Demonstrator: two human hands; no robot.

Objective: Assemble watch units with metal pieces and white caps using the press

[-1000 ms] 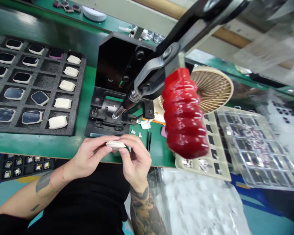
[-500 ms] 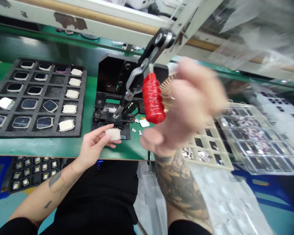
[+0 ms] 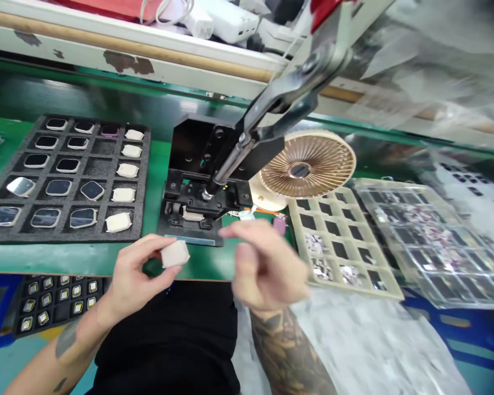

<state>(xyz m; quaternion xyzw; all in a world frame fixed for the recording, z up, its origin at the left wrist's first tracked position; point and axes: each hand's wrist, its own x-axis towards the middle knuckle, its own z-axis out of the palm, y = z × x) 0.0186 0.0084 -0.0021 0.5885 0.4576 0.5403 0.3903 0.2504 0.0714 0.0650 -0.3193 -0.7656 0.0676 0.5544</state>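
Observation:
Between the thumb and fingers of my left hand [image 3: 135, 271] is a small off-white, rounded-square watch-shaped piece [image 3: 175, 254], held just in front of a black toggle press [image 3: 197, 197]. My right hand [image 3: 271, 263] is blurred, to the right of the press base, its index finger stretched toward the base and thumb apart; nothing shows in it. A metal lever [image 3: 288, 99] rises from the press, with its red handle [image 3: 323, 11] cut off by the top edge. A pale part [image 3: 193, 214] shows low in the press fixture.
On the left lies a dark foam tray [image 3: 142, 203] of watch-shaped pieces, some with dark glass. A round fan [image 3: 308, 164] stands behind right. Beyond it are a cream compartment box [image 3: 346, 288] with small parts and a clear divided box [image 3: 448, 296]. A shelf rail [image 3: 214, 60] spans the back.
The red handle has swung up and away from in front of the press. My right hand has come down toward the press base. My left hand has drawn the pale piece nearer and tilted it.

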